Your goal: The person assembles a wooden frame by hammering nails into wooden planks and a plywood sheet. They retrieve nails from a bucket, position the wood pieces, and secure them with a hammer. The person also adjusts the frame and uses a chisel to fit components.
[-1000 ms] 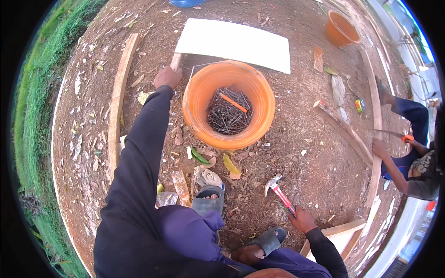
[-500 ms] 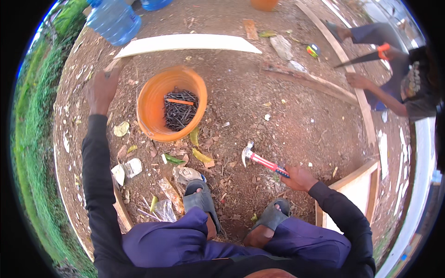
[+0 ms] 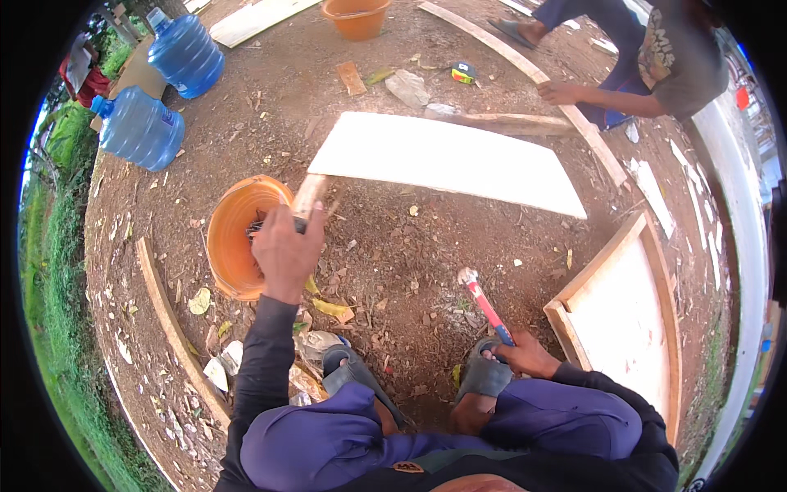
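My left hand (image 3: 287, 250) is closed around the wooden end of a long white-faced board (image 3: 447, 160), which slants across the ground ahead of me. A small dark piece, too unclear to name, shows at its fingers. Just behind that hand, an orange bucket (image 3: 225, 238) holds dark nails, partly covered by the hand. My right hand (image 3: 526, 354) grips the handle of a claw hammer (image 3: 490, 312) with red, white and blue colouring, its head pointing forward, near my right sandal (image 3: 485, 369).
A wood-framed white panel (image 3: 627, 307) lies at right. Another person's hand (image 3: 559, 92) rests on a long wooden strip (image 3: 484, 49). Farther off are a tape measure (image 3: 463, 72), another orange bucket (image 3: 357, 20) and blue water jugs (image 3: 143, 127). A wooden strip (image 3: 176, 332) lies left.
My left hand has brought the white-faced board rightward and nearer, past the nail bucket. My right hand keeps the hammer, now closer to my foot. The other person's saw has left their hand's earlier spot.
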Demonstrator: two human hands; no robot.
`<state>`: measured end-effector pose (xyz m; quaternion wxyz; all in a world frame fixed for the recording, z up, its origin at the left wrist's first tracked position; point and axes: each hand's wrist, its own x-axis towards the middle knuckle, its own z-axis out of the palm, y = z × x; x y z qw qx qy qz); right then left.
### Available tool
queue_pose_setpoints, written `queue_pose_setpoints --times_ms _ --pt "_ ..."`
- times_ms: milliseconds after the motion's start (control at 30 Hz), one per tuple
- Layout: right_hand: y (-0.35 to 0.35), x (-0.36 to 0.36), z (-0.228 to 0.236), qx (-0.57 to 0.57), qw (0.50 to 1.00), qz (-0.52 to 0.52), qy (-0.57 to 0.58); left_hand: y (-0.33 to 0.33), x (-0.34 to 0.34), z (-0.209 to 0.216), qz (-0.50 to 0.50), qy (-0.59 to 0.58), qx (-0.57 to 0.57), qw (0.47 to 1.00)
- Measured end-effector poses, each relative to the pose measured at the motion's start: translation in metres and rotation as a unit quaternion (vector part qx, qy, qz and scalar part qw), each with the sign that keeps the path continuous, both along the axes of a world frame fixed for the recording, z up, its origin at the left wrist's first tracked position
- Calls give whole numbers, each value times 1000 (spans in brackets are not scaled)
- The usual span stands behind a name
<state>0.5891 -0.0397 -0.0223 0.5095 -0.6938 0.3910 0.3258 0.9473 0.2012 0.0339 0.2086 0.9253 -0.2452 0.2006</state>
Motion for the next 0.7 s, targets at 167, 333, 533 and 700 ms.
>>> queue_pose_setpoints --times_ms 167,333,533,700 --pt "30 -72 -30 98 969 -223 -26 -12 -41 -55 -27 76 4 997" --pt "69 -83 -89 118 829 -497 -228 5 -89 -87 -89 266 117 953" --pt "71 -46 -42 88 884 -416 -196 40 -152 -110 -221 434 40 873" --pt "47 -18 -34 7 939 -304 -160 31 -120 -135 -206 438 -63 873"
